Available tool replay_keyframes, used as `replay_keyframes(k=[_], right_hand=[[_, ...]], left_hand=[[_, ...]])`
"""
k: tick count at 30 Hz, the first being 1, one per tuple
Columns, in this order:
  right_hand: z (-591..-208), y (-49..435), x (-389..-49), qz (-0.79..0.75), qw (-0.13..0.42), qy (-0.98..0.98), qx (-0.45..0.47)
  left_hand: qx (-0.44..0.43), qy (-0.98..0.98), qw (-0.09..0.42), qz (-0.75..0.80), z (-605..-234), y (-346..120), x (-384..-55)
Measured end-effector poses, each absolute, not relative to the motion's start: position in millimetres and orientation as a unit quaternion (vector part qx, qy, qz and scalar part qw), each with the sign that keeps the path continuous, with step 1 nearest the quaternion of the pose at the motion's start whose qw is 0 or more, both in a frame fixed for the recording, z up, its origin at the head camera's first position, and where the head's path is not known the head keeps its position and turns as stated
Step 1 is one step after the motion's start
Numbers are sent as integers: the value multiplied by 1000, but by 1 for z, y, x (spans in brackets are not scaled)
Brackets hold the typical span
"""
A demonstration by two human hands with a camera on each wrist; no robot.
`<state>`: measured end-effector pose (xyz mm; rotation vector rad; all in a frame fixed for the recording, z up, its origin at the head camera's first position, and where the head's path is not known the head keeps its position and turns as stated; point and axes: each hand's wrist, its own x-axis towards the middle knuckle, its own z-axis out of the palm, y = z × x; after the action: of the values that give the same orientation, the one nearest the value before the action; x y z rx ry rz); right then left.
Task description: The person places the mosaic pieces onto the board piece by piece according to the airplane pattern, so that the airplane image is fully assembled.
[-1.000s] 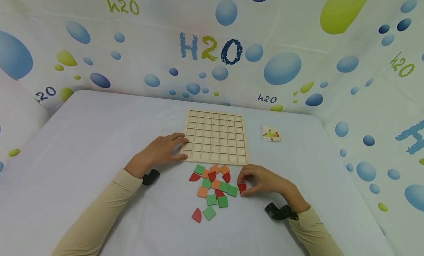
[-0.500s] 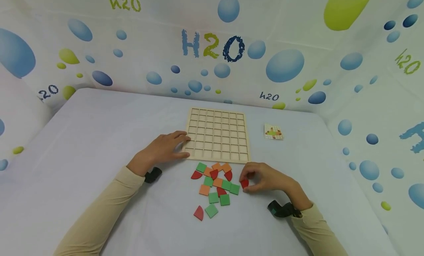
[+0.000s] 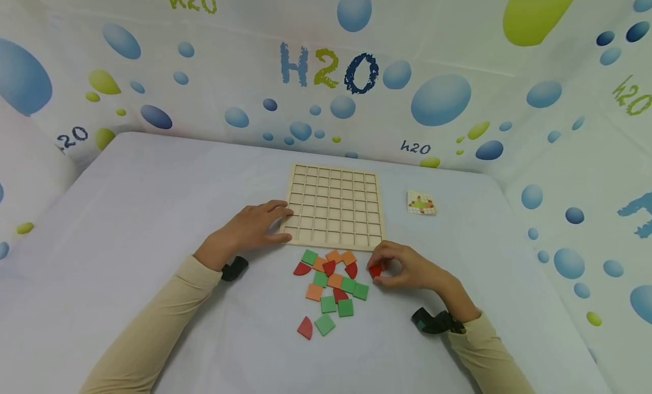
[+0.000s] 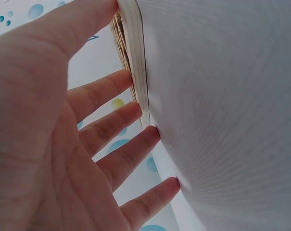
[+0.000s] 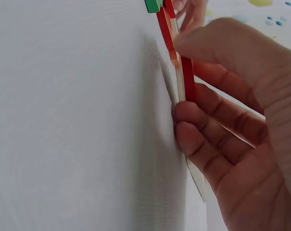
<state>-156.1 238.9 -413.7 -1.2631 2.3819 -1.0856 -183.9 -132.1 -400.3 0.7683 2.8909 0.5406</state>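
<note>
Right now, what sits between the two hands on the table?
In the head view, the loose pile of colored tiles and the wooden grid board's near edge lie between the left hand and the right hand, which pinches a red tile.

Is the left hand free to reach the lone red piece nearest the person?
Probably yes. The left hand rests flat at the grid board's left edge and holds nothing. Bare cloth lies between it and the red piece. The right hand pinches another red tile.

head view looks down over the table point(image 3: 153, 213); both wrist views sit close at its surface.
</note>
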Motion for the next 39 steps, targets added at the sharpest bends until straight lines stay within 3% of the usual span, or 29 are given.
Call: replay_keyframes(k=[7, 27, 33, 39], right_hand=[[-412, 238, -163, -377, 69, 813, -438], [-412, 236, -178, -379, 0, 822, -425], [-395, 224, -173, -377, -26, 825, -420], [-414, 231, -189, -374, -47, 832, -407]], left_hand=[[257, 948, 49, 180, -400, -133, -186], [261, 947, 55, 178, -397, -136, -188], [259, 948, 58, 177, -398, -137, -191], [259, 947, 62, 178, -398, -138, -192]])
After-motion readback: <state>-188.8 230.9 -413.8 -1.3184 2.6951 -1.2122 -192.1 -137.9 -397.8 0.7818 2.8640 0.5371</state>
